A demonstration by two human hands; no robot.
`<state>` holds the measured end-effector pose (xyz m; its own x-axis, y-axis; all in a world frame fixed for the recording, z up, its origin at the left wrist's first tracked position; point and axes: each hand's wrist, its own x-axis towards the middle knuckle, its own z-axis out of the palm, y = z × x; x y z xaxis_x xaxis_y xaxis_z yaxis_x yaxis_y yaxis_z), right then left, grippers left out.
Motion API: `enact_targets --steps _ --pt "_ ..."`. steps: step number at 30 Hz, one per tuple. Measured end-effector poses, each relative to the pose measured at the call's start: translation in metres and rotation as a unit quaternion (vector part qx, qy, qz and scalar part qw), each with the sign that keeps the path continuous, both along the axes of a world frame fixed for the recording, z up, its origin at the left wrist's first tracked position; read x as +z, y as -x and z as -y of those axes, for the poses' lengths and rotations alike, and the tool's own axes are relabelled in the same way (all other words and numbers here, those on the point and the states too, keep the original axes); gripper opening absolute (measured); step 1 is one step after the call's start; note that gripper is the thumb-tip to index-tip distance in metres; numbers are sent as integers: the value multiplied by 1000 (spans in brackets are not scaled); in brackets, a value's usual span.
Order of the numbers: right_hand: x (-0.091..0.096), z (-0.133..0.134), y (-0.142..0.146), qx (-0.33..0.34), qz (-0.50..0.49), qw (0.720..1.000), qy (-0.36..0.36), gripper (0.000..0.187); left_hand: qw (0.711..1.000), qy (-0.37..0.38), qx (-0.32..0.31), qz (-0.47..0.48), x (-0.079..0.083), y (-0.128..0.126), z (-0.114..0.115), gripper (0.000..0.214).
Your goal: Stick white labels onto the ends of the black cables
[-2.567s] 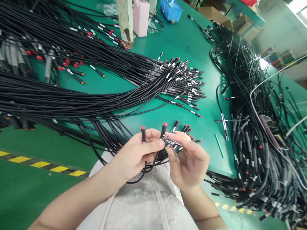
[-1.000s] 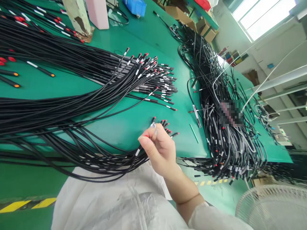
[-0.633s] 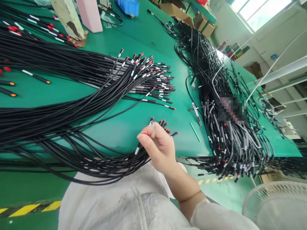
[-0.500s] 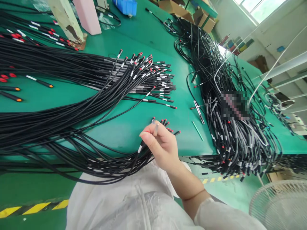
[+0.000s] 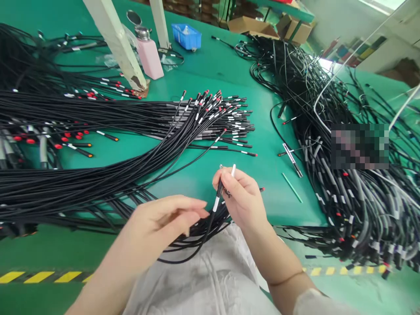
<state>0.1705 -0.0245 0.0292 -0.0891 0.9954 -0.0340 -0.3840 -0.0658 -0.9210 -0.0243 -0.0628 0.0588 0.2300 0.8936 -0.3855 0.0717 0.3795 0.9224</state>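
My right hand [image 5: 244, 199] is closed round a black cable [image 5: 210, 218] with a white label band, near its end, and a thin metal tweezer tip [image 5: 232, 169] sticks up from the same fist. My left hand [image 5: 164, 218] hovers just left of it over the cables at the table's front edge, fingers stretched toward the held cable and holding nothing. Behind both hands a large fan of black cables [image 5: 203, 118] with red tips and white bands lies on the green table [image 5: 183, 175].
A tangled heap of black cables [image 5: 328, 144] covers the table's right side. A pink bottle [image 5: 150, 54], a blue tray [image 5: 187, 36] and a white post [image 5: 114, 43] stand at the back. A green stick [image 5: 292, 187] and a small metal tool [image 5: 292, 154] lie right of my hands.
My left hand has come back into view and reaches toward the cable. My right hand still grips the cable and tweezers. The view has tilted up and swung left.
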Motion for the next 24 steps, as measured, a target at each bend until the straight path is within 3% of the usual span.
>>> enact_targets --steps 3,7,11,13,15,16,19,22,24 --pt "2 -2 3 23 -15 999 17 26 992 66 -53 98 -9 -24 -20 11" --pt "-3 -2 1 37 -15 999 27 27 970 140 -32 194 -17 -40 -24 6" --pt "-13 1 -16 -14 59 998 1 31 963 156 10 218 -22 -43 -23 11" --pt "-17 2 -36 -55 145 988 -17 34 965 151 18 215 -23 -43 -23 12" --pt "-22 5 -65 -141 303 941 -43 38 967 146 30 205 -22 -44 -24 13" --pt "-23 6 -81 -202 405 890 -47 41 968 146 40 199 -21 -44 -25 14" --pt "-27 13 -132 -311 515 799 -26 40 969 160 69 174 -17 -44 -26 11" --pt "-30 19 -173 -344 580 738 5 42 974 151 92 144 -17 -45 -27 10" --pt "-34 21 -190 -333 610 719 26 44 978 128 103 131 -18 -47 -27 12"
